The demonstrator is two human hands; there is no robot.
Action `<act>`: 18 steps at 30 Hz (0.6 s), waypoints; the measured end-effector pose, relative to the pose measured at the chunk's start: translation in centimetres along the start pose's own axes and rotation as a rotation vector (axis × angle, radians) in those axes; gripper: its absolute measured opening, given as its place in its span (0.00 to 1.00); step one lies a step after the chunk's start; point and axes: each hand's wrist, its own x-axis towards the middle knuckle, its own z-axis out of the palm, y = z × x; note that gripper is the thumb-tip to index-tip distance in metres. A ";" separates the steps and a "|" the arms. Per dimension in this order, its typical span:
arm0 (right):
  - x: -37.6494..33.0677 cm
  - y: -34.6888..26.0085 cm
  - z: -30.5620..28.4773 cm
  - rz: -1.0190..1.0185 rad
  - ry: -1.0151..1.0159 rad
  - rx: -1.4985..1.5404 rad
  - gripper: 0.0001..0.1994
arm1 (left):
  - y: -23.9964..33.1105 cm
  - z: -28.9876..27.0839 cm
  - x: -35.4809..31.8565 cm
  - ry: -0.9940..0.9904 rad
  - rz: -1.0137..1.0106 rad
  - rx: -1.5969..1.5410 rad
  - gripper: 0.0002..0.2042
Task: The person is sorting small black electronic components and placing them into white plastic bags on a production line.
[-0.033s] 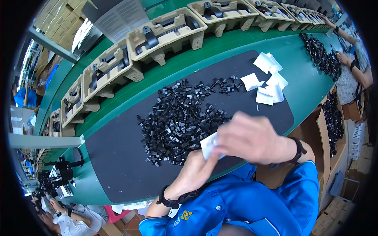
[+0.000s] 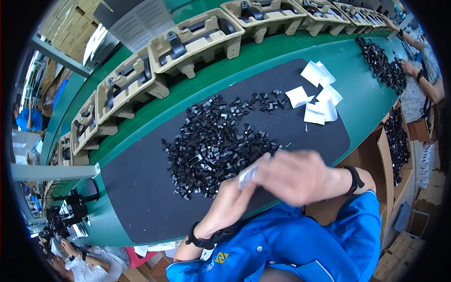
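A small white packet [image 2: 247, 176], partly covered by fingers, is between my two hands. My left hand [image 2: 229, 203] is closed on its lower end, thumb pressed along it. From the right, my right hand [image 2: 296, 177] reaches over the packet's upper end, fingers bent and smeared by motion; whether they pinch it is unclear. Just beyond my hands, a large heap of small black plastic parts [image 2: 211, 145] covers the middle of the dark grey mat [image 2: 136, 192]. Several flat white packets [image 2: 297, 97] lie loose at the mat's far right.
Beige moulded trays [image 2: 197, 51] with black parts line the green surface beyond the mat. A pile of black cables [image 2: 383, 66] lies far right, near another person's hand [image 2: 409, 68]. An open cardboard box [image 2: 366, 152] stands at my right. A grey metal bar [image 2: 56, 171] juts in from the left.
My right hand has shifted slightly down and is more blurred. Less of the white packet shows between my hands. My left hand stays nearly in place.
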 end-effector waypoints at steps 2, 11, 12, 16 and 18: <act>-0.6 -1.6 -0.1 0.051 -0.054 0.070 0.09 | -1.5 -0.7 0.3 -0.028 0.121 -0.042 0.23; -1.2 0.9 -0.1 0.419 -0.581 0.883 0.13 | -3.0 -1.5 1.4 -0.231 -0.228 0.042 0.19; -2.4 1.5 0.4 0.451 -0.415 0.962 0.15 | -1.3 -1.7 1.6 -0.094 -0.211 0.046 0.18; -5.2 4.7 1.0 0.622 0.011 0.261 0.15 | -1.1 -3.9 1.1 0.158 -0.184 0.034 0.24; -6.6 5.0 2.9 0.826 -0.247 0.234 0.16 | -1.0 -3.4 1.6 0.134 -0.061 0.061 0.27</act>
